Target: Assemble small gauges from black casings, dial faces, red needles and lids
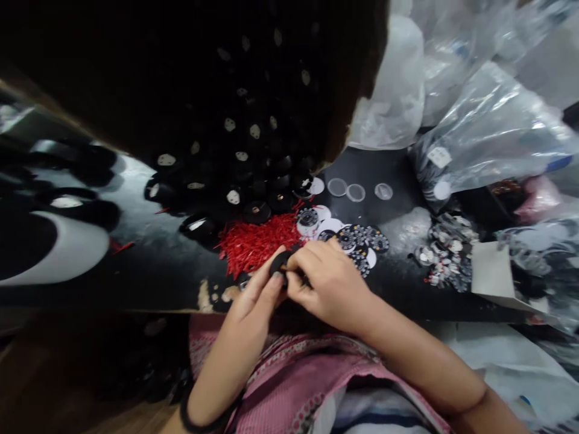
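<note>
My left hand (259,290) is closed around a small black round case (279,263), its thumb pressed on the near rim. The fingers of my right hand (326,278) pinch together over the inside of the case. Whatever sits between those fingertips is too small and hidden to tell. Just beyond my hands lies a heap of thin red plastic pieces (260,240). Beside it, beyond my right hand, are several black dials (358,240) with pale markings and white round discs (329,225).
A large dark container (194,78) with several black round cases overhangs the black worktop (158,277). Clear round discs (355,193) lie at the back. To the right are a pile of small mixed parts (450,250), an open white box (493,274) and plastic bags (497,132).
</note>
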`<state>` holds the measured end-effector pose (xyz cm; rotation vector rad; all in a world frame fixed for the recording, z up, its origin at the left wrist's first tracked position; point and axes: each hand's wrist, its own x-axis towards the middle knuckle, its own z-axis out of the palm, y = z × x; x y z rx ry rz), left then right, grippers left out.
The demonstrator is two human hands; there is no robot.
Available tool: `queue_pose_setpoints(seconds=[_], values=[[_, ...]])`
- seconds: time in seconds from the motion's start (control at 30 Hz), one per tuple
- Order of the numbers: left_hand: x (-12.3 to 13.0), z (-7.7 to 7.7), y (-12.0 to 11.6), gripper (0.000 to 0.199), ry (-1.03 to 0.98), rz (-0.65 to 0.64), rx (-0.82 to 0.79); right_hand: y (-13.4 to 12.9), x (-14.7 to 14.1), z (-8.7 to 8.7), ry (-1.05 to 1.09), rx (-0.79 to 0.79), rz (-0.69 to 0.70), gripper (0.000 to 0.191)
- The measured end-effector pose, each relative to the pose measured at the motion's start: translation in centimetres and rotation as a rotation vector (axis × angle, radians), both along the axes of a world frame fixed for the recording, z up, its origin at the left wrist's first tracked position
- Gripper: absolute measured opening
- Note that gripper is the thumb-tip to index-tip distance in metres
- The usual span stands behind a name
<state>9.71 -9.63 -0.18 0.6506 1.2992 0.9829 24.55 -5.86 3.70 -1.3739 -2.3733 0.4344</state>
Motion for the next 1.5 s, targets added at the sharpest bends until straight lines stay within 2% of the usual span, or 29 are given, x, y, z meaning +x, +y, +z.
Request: queue_pose_setpoints(seconds=[0.1,0.17,0.27,0.3,0.33,0.4,0.43,0.53,0.63,0.77,0.9,1.0,1.07,1.17,1.23,1.3,1.43,1.5], values=[[0.5,0.6,0.5,0.024,-0.033,-0.019,-0.005,-0.1,-0.3,0.4,0.065,-0.110,-0.108,0.009],[0.5,0.4,0.8,0.022,-0.004,-0.047,0.014,0.3,0.1,0.6,0.105,-0.224,-0.139,0.007],[0.3,-0.8,0.8,0.037,0.039,-0.041,0.020,2.6,2.4,0.4,0.194,-0.360,-0.073,0.009],[0.2,-1.1,0.7,0.042,0.024,-0.015,0.011,4.0,3.5,0.1,0.200,-0.354,-0.080,0.013],[0.2,-1.4,0.6,0.045,-0.006,0.021,-0.001,5.6,4.7,-0.4,0.167,-0.293,-0.183,0.018],[0.3,-1.6,0.5,0.047,-0.095,0.075,-0.040,9.0,6.8,-1.6,-0.066,-0.089,-0.446,0.024],[0.5,-1.6,0.4,0.048,-0.136,0.088,-0.064,10.5,7.6,-2.2,-0.113,-0.066,-0.495,0.033],[1.0,-1.2,0.4,0.047,-0.195,0.086,-0.126,12.7,8.7,-3.5,-0.174,-0.068,-0.444,0.041],[1.2,-1.1,0.6,0.039,-0.251,0.123,-0.110,11.4,8.1,-4.0,-0.204,-0.076,-0.384,0.039],[1.3,-1.3,0.9,0.028,-0.373,0.101,-0.049,8.6,7.4,-4.0,-0.184,-0.096,-0.404,0.047],[1.3,-0.8,1.2,0.025,-0.442,0.063,-0.062,7.7,8.0,-3.6,0.090,-0.134,-0.444,0.032],[1.1,-0.6,1.3,0.025,-0.479,0.070,-0.099,6.5,7.7,-2.7,0.245,-0.144,-0.462,0.026],[1.1,-0.5,1.3,0.025,-0.511,0.073,-0.118,4.9,6.5,-1.8,0.384,-0.183,-0.413,0.024],[1.3,-0.6,1.3,0.034,-0.529,0.024,-0.122,1.9,3.7,-1.0,0.501,-0.270,-0.201,0.024],[1.4,-0.8,1.2,0.038,-0.455,-0.012,-0.082,0.4,2.2,-0.7,0.470,-0.240,-0.124,0.026],[1.5,-1.1,1.1,0.038,-0.341,-0.053,-0.004,-0.3,1.4,-0.7,0.420,-0.197,-0.107,0.026],[1.1,-1.4,0.3,0.040,-0.076,-0.163,0.196,-0.1,1.4,-0.4,0.406,-0.193,-0.138,0.020],[1.0,-1.1,-0.2,0.040,0.053,-0.216,0.273,0.1,1.3,-0.3,0.351,-0.194,-0.185,0.032]])
